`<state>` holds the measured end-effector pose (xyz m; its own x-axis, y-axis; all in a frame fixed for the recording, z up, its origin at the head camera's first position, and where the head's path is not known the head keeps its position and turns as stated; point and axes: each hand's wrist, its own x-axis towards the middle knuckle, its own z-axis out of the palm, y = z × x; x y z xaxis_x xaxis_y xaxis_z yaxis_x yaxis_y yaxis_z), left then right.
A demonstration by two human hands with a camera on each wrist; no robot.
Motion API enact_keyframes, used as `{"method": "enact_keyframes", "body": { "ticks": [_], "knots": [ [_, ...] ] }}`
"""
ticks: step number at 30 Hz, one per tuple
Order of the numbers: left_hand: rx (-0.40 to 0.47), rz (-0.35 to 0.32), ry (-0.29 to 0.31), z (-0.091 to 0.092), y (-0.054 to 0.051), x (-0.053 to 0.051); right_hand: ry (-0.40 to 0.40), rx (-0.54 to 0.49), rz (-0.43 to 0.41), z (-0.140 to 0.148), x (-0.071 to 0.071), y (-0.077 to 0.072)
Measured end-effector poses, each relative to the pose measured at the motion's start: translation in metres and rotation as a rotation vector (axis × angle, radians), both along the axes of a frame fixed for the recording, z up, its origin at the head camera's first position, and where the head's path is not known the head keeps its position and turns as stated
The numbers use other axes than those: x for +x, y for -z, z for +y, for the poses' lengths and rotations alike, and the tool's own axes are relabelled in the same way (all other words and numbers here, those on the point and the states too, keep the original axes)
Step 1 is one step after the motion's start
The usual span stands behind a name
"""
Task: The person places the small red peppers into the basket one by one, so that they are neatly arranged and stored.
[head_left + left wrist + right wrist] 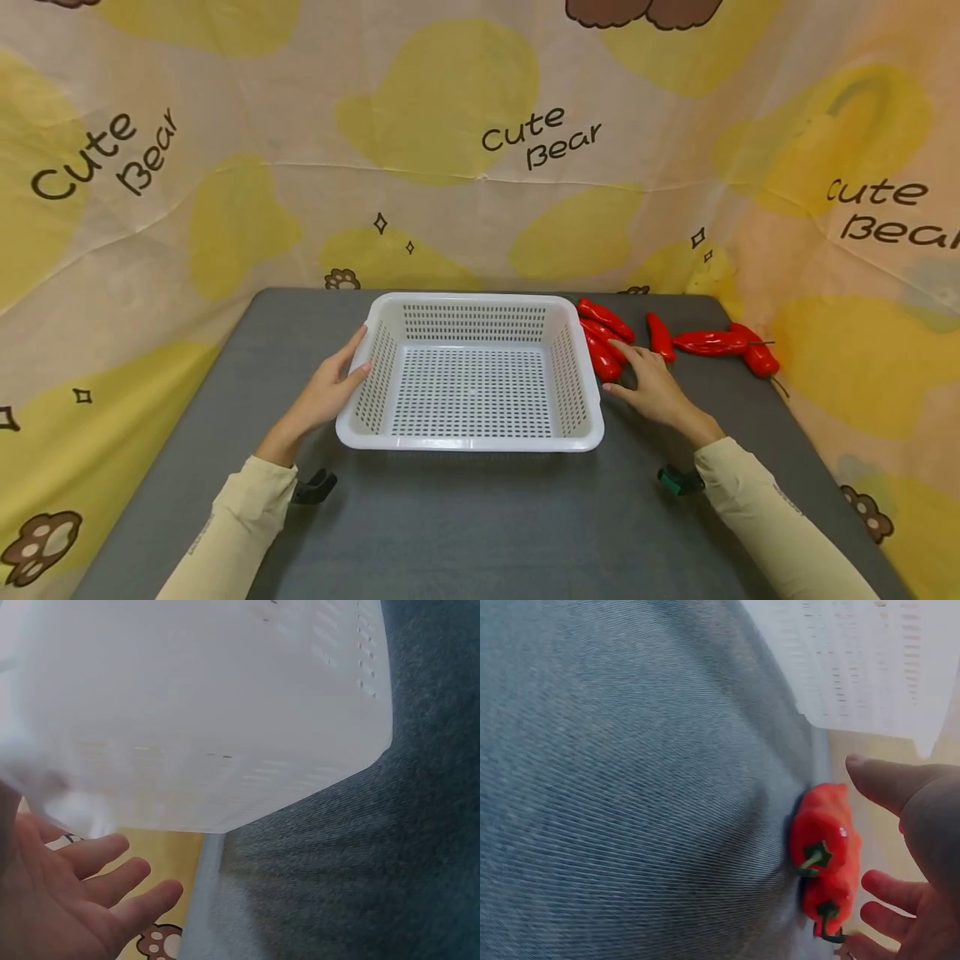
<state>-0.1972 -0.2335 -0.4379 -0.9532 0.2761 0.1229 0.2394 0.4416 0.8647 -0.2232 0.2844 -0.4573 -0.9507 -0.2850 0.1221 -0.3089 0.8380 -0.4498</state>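
A white perforated plastic basket (472,443) stands on the grey table, with nothing in it. At its left rim is my left hand (330,387), thumb by the rim and fingers outside; in the left wrist view those fingers (124,889) are spread and fairly straight beside the basket wall (210,697). My right hand (660,392) is to the right of the basket, apart from it, its fingers loosely bent near a cluster of red peppers (603,362). Green stems show on the peppers (821,836) in the right wrist view, where thumb and fingers are parted and hold nothing.
Farther right lie more red peppers: a short one (660,336), a long one (711,342) and others (761,358) near the table's right edge. A patterned cloth (450,208) hangs behind the grey table (480,525). Dark devices (315,487) are at both wrists.
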Motion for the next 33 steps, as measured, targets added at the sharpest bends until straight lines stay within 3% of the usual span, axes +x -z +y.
{"method": "enact_keyframes", "body": {
  "ticks": [20, 33],
  "knots": [
    [0.153, -0.016, 0.020, -0.001, 0.015, -0.004, 0.065, 0.054, -0.005, -0.002, -0.003, 0.014],
    [0.178, -0.029, 0.021, -0.001, 0.016, -0.004, 0.201, 0.028, 0.064, -0.006, -0.007, 0.025]
  ]
}}
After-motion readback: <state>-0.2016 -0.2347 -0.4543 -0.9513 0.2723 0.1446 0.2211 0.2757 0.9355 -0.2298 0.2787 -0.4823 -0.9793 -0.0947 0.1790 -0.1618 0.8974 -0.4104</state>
